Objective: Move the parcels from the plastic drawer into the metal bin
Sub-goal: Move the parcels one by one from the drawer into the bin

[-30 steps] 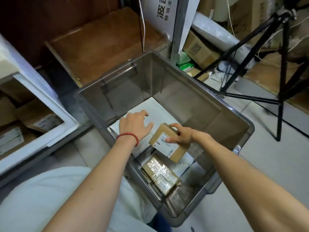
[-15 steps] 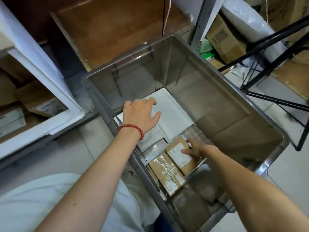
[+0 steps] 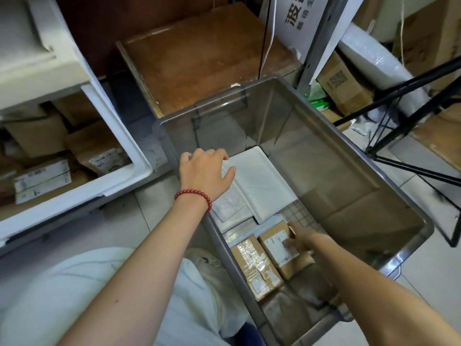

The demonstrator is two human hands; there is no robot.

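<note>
The metal bin point(image 3: 324, 151) stands open in the middle. On its floor lie a white padded parcel point(image 3: 262, 181), a taped brown box point(image 3: 254, 265) and, touching it, a labelled brown box point(image 3: 274, 243). My right hand point(image 3: 299, 239) reaches down inside and grips the labelled box, thumb on the label and fingers over its far edge. My left hand point(image 3: 203, 172), with a red bead bracelet, hangs over the bin's left rim above the white parcel, fingers loosely curled and holding nothing. The white plastic drawer point(image 3: 119, 176) is pulled out at the left, with brown parcels point(image 3: 42, 181) inside.
A black tripod point(image 3: 399, 96) stands at the bin's right. A brown wooden board point(image 3: 204, 53) lies behind the bin, and cardboard boxes point(image 3: 341, 83) are stacked at the back right. White cloth point(image 3: 99, 295) covers my lap in the near foreground.
My right hand has lowered the labelled brown box from mid-air to the bin floor beside the taped box. My left hand has stayed over the left rim.
</note>
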